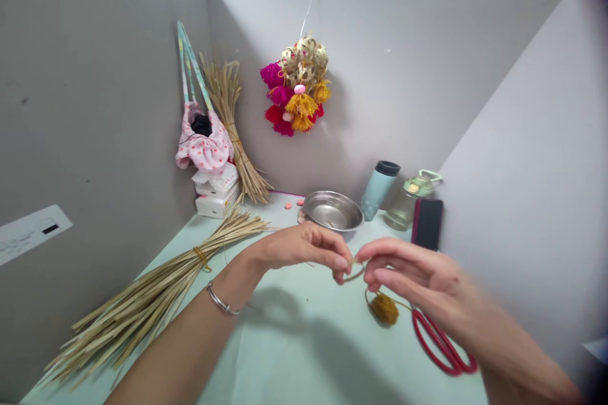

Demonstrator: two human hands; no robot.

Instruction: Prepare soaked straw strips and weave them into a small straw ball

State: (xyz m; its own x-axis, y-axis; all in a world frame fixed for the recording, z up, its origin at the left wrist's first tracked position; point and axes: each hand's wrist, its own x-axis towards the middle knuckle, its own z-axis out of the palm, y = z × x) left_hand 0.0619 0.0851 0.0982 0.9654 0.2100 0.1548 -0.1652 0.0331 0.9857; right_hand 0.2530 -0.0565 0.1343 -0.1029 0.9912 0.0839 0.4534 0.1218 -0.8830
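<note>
My left hand [311,247] is closed, thumb against fingers, pinching a thin, curved straw strip [353,276]. The strip bends toward my right hand [413,269], and its far end meets those fingertips. Slightly blurred, my right hand is loosely curved, with a gap between thumb and index finger; a firm hold does not show. Below it lies a mustard yarn tassel [384,309], its cord running toward red-handled scissors [444,345] under my right wrist. Left of my forearm rests a tied bundle of straw strips [156,288].
A steel bowl [334,211] stands behind my hands, with small pink beads [287,205] beside it. A blue tumbler [379,190], a green bottle [403,202] and a phone [427,223] line the back right. Woven balls with tassels [299,85] hang overhead. Boxes [217,190] stand back left.
</note>
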